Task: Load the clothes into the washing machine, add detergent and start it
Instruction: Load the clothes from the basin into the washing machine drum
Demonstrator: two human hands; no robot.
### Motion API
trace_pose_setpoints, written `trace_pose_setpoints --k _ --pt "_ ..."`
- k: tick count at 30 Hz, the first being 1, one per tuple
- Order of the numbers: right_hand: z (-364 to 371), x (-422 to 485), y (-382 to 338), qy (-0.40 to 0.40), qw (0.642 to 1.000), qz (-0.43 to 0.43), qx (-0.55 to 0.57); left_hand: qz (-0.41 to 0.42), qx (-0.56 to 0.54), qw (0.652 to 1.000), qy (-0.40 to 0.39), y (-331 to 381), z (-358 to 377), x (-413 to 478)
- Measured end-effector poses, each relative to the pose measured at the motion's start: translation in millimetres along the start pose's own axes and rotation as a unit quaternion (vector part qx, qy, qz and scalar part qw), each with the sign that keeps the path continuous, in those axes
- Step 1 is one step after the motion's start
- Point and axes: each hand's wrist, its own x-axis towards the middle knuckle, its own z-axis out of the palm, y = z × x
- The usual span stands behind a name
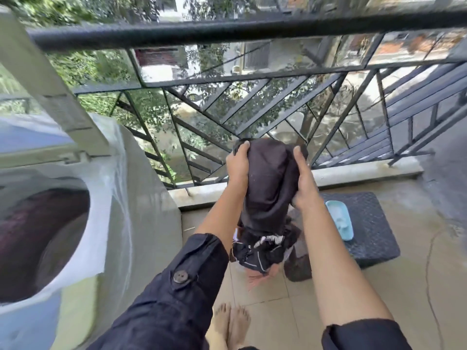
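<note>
- Washing machine (75, 223) at left, lid up, drum already holding some dark laundry.
- Dark garment (269, 183) lifted above remaining pile (262, 248) on floor, well apart from drum.
- Left hand (237, 165) and right hand (303, 183): grip closed on garment.
- Detergent, start: apparently not yet done.

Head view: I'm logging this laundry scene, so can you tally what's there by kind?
Hands: 2, left hand and right hand
Dark garment held up: 1
Washing machine, lid open: 1
Dark stool: 1
Light blue tray on the stool: 1
Total: 6
</note>
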Motion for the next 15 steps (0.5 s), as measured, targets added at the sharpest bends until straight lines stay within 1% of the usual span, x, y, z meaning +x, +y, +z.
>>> trace_pose_setpoints --k 3,5,8,10,12,15 --pt "31.4 -12.3 -7.8 -0.056 0.997 0.003 -0.048 0.011 -0.026 1.0 -0.002 26.6 -14.9 -9.6" --pt "50.9 -13.2 -4.5 -0.067 0.995 -0.001 -0.072 0.027 -0.031 0.999 0.004 42.1 -26.3 -12.9" --pt "87.1 -14.2 6.7 -0.093 0.991 0.0 -0.101 0.079 -0.022 0.996 0.038 69.4 -52.7 -22.2" --pt "113.7 -14.0 15.0 -0.113 0.987 -0.003 -0.113 0.1 -0.027 0.992 0.07 86.4 -76.4 -27.8" --pt "145.4 -14.9 26.3 -0.124 0.984 -0.012 -0.128 0.121 -0.078 0.987 0.078 103.5 -104.7 -33.2" --pt "194.4 -17.9 51.1 -0.141 0.981 -0.015 -0.135 0.151 -0.203 0.966 0.049 130.2 -148.7 -38.9"
